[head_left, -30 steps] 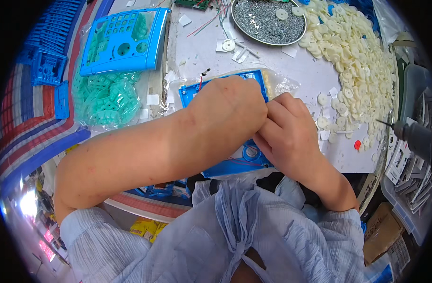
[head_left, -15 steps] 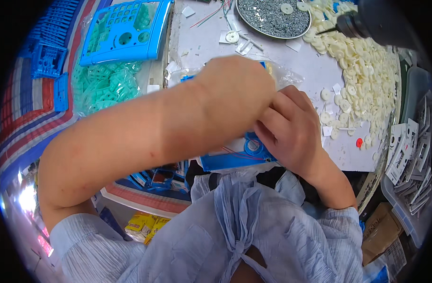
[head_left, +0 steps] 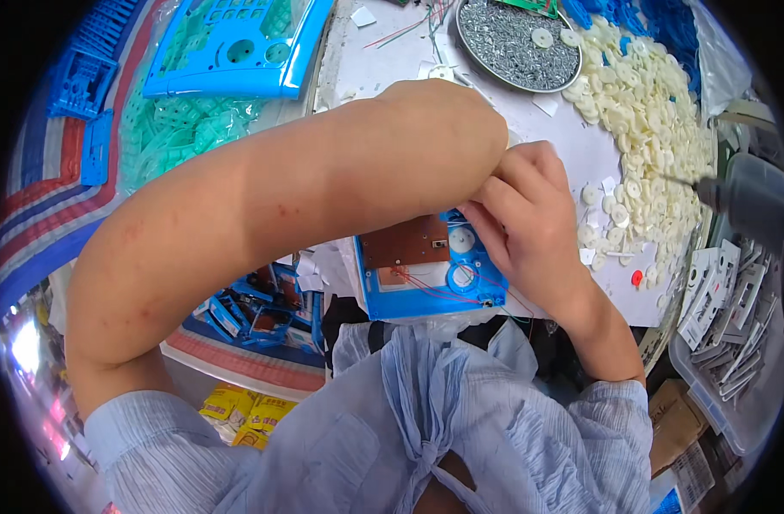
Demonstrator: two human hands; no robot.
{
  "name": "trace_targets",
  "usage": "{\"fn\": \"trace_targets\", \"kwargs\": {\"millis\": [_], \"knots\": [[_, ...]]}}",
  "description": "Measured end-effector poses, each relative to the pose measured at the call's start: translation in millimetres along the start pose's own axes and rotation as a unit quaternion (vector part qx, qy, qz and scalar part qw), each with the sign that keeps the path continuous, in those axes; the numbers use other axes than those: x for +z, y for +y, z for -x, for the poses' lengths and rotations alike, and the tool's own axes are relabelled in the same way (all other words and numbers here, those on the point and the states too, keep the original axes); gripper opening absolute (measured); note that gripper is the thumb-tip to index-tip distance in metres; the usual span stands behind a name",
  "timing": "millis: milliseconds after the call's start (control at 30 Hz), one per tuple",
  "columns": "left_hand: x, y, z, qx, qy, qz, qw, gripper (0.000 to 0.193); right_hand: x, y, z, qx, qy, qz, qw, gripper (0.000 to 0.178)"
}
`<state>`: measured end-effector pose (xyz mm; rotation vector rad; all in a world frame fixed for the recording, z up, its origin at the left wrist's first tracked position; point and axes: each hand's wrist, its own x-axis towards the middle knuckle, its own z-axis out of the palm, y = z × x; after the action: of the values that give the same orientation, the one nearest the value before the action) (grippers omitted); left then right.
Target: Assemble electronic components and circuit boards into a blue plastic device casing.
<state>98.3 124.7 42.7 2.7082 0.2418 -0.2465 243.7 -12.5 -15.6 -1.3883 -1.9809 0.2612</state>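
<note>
A blue plastic housing [head_left: 409, 301] lies in front of me at the table's near edge. Inside it are a brown circuit board [head_left: 400, 242], a white disc [head_left: 462, 240] and thin red wires. My left forearm stretches over the housing's far part, and my left hand [head_left: 448, 120] is bent away at the wrist, its fingers hidden. Close against it, my right hand [head_left: 533, 210] has its fingers curled and pressed together above the housing's right side. Whatever they pinch is hidden behind the left hand.
A round metal dish [head_left: 516, 51] of small screws stands at the back. Many cream discs [head_left: 653, 128] are heaped to the right, beside a dark power screwdriver [head_left: 743, 193]. Blue casings [head_left: 225, 51] lie over bagged green parts at left. A clear bin [head_left: 709, 368] holds grey-white panels.
The view has shifted slightly, and more of the housing and its circuit board shows. The screwdriver has swung right and down. Both hands remain together above the housing.
</note>
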Motion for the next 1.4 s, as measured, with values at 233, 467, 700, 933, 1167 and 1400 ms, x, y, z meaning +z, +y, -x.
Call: {"fn": "trace_targets", "kwargs": {"millis": [233, 467, 700, 933, 1167, 1400], "knots": [[29, -8, 3, -0.04, 0.074, -0.051, 0.995, 0.012, 6, 2, -1, 0.057, -0.015, -0.029, 0.998, 0.018], [10, -6, 9, 0.029, -0.009, -0.016, 0.999, 0.01, 8, 4, -1, 0.058, -0.012, -0.035, 0.998, 0.017], [7, 2, 18, 0.008, -0.034, -0.05, 0.998, 0.011, 1, 6, 0, 0.084, -0.047, -0.085, 0.992, 0.015], [5, -6, 7, -0.001, -0.06, 0.036, 0.998, 0.014, 5, 12, -1, 0.066, -0.045, -0.084, 0.993, 0.015], [46, -21, 19, 0.078, 0.121, -0.017, 0.989, 0.011, -21, -3, -13, -0.037, -0.14, 0.039, 0.989, 0.016], [28, -11, 21, 0.067, 0.064, -0.052, 0.994, 0.011, -23, -24, -5, -0.1, -0.201, 0.154, 0.962, 0.039]]}}
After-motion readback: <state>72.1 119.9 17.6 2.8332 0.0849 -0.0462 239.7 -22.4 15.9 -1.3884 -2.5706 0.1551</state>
